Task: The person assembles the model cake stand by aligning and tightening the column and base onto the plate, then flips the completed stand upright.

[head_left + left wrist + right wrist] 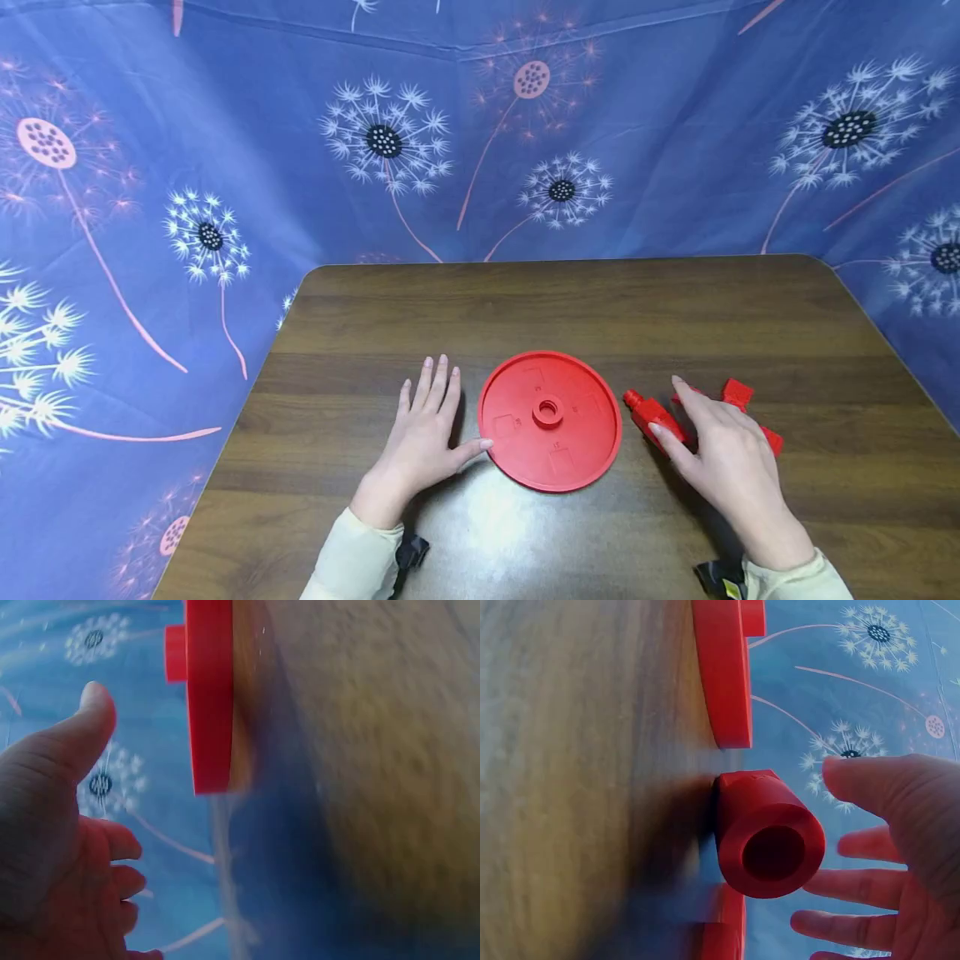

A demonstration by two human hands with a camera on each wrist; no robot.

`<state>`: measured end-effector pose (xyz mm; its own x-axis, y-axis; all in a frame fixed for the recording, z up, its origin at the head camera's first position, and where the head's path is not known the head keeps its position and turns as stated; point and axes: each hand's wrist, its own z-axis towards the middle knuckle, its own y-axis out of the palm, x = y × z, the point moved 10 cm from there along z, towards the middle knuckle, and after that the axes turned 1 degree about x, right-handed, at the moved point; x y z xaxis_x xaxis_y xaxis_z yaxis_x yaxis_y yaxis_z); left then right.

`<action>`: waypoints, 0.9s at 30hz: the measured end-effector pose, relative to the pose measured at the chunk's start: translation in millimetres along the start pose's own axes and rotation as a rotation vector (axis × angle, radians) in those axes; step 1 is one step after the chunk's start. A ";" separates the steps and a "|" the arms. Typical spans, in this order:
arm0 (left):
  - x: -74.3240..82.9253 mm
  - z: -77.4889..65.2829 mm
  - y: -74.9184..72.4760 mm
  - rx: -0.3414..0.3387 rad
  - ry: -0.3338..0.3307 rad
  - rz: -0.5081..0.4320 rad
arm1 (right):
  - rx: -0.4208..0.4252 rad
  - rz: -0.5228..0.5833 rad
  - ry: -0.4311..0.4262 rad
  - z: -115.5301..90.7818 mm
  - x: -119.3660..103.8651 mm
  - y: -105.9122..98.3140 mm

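A round red disc (517, 387) with a raised rim and a threaded ring at its centre lies on the table. My left hand (420, 442) is spread flat to the left of it, the thumb tip overlapping its rim in the head view. To the disc's right lies a red hollow cylinder with a threaded end (651, 417); its open round end (810, 855) faces the right wrist camera. My right hand (731, 454) hovers over this piece with loose, parted fingers. Another red piece with square ends (737, 392) is partly hidden under that hand.
The brown wooden table (525, 308) has rounded far corners. Behind it and at its sides hangs a blue cloth (660, 167) printed with dandelions. Dark straps (411, 552) show at both wrists beside pale sleeves (356, 554).
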<state>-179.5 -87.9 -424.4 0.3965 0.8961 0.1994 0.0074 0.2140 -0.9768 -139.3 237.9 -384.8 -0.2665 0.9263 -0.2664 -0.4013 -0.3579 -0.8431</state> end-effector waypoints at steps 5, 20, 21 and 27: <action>14.7 5.7 11.7 -0.103 0.043 0.015 | -0.046 -0.054 -0.013 -1.5 -2.4 7.2; 32.9 14.0 31.1 -0.253 0.086 0.067 | -0.114 -0.126 -0.048 -5.9 -3.0 20.3; 32.8 14.3 32.1 -0.259 0.082 0.067 | -0.113 -0.123 -0.049 -5.7 -3.0 20.4; 33.8 15.9 34.5 -0.270 0.072 0.042 | -0.100 -0.089 -0.028 -5.1 0.2 16.9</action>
<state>-180.4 -44.0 -450.2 0.4657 0.8701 0.1616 0.2302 0.0572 -0.9715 -141.6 232.6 -401.5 -0.2584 0.9498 -0.1763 -0.3359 -0.2594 -0.9055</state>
